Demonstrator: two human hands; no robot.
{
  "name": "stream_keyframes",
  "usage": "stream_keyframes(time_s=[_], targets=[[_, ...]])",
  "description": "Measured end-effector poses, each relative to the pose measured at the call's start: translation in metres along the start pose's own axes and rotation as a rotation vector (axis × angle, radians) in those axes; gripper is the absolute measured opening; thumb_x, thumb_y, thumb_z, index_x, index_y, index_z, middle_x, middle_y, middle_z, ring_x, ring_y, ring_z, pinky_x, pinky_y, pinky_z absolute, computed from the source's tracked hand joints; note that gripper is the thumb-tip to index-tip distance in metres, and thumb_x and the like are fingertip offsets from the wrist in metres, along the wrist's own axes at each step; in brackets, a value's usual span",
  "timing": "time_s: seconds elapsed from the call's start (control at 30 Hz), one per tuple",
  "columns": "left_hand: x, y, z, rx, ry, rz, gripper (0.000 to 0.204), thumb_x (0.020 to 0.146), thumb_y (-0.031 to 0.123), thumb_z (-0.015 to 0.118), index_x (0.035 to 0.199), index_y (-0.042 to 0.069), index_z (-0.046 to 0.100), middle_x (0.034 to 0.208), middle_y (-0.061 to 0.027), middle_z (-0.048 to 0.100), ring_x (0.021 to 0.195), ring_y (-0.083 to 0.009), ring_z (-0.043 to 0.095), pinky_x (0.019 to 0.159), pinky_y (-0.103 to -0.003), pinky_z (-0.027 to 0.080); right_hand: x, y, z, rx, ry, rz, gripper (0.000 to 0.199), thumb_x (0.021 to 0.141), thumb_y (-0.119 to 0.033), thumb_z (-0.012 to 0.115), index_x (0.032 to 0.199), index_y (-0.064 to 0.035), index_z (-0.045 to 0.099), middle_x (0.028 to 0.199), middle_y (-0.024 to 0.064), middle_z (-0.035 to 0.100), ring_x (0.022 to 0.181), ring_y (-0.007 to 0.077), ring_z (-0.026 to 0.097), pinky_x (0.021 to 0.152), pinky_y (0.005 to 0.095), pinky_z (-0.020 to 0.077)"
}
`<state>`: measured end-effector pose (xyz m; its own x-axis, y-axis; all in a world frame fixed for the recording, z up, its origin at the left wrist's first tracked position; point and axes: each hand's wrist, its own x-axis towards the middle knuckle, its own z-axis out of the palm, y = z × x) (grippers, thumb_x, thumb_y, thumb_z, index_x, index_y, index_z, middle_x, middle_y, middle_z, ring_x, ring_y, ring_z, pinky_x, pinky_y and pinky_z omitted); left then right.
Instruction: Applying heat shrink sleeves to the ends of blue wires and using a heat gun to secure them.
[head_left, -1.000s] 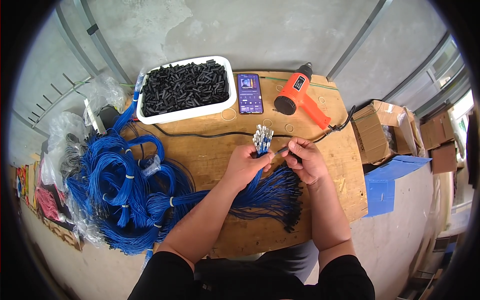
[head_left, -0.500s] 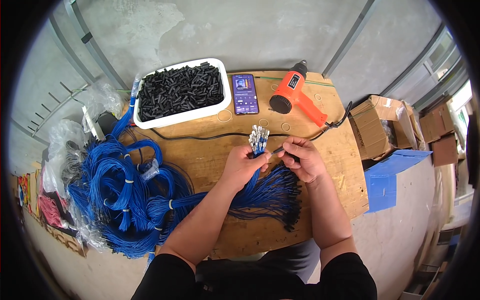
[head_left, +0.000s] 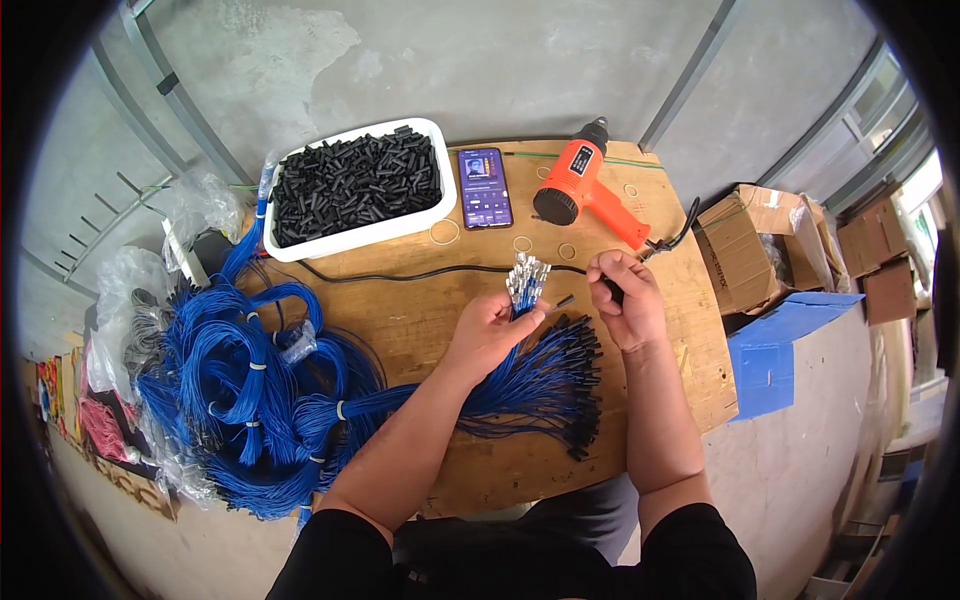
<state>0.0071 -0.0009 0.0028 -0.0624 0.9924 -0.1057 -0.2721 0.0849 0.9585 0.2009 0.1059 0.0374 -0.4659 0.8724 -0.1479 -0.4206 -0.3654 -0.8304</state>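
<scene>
from up here i see my left hand (head_left: 492,325) closed around a bunch of blue wires with bare metal terminals (head_left: 526,277) standing up out of the fist, held above the middle of the wooden surface (head_left: 420,310). my right hand (head_left: 622,296) is pinched shut on a short black sleeve (head_left: 565,300), its tip just beside the terminals. i judge the work partly done: a fan of blue wires already tipped in black sleeves (head_left: 560,385) lies on the surface below my hands, while the handful in my left hand is bare and big coils of blue wire (head_left: 235,390) wait at the left. a white tray of black sleeves (head_left: 352,185) sits at the far left edge, quite full. beside it lies a phone (head_left: 485,187) with a lit purple screen, then an orange heat gun (head_left: 585,185). open brown cardboard boxes (head_left: 765,245) stand off the right side, with a flat blue box (head_left: 785,350) below them; i can't make out any labels.
</scene>
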Motion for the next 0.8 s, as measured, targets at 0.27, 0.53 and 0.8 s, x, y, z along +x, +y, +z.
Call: stream_keyframes(time_s=[0.27, 0.53, 0.8], targets=[[0.0, 0.003, 0.001, 0.006, -0.011, -0.026, 0.02, 0.091, 0.005, 0.07, 0.11, -0.002, 0.068, 0.087, -0.0029, 0.067, 0.075, -0.0093, 0.063, 0.068, -0.024, 0.051, -0.005, 0.008, 0.011, -0.105, -0.02, 0.022, 0.011, 0.092, -0.008, 0.069, 0.1, 0.0002, 0.067, 0.081, 0.0033, 0.066, 0.057, 0.0047, 0.047, 0.046, 0.0172, 0.0298], [0.001, 0.001, 0.001, -0.047, 0.019, -0.042, 0.014, 0.09, 0.004, 0.071, 0.103, -0.001, 0.068, 0.084, -0.0057, 0.068, 0.068, -0.0113, 0.064, 0.061, -0.024, 0.052, -0.005, 0.013, 0.016, -0.174, -0.049, 0.06, 0.015, 0.091, -0.008, 0.071, 0.103, -0.0003, 0.067, 0.081, 0.0017, 0.065, 0.058, 0.0034, 0.046, 0.048, 0.0169, 0.0309], [0.001, 0.001, 0.001, -0.058, 0.042, -0.054, 0.013, 0.089, 0.005, 0.073, 0.099, 0.0, 0.068, 0.08, -0.0062, 0.067, 0.067, -0.0109, 0.063, 0.06, -0.024, 0.051, -0.007, 0.015, 0.014, -0.156, -0.039, 0.023, 0.013, 0.091, -0.008, 0.072, 0.101, -0.0011, 0.067, 0.08, 0.0012, 0.065, 0.058, 0.0028, 0.046, 0.048, 0.0163, 0.0314]])
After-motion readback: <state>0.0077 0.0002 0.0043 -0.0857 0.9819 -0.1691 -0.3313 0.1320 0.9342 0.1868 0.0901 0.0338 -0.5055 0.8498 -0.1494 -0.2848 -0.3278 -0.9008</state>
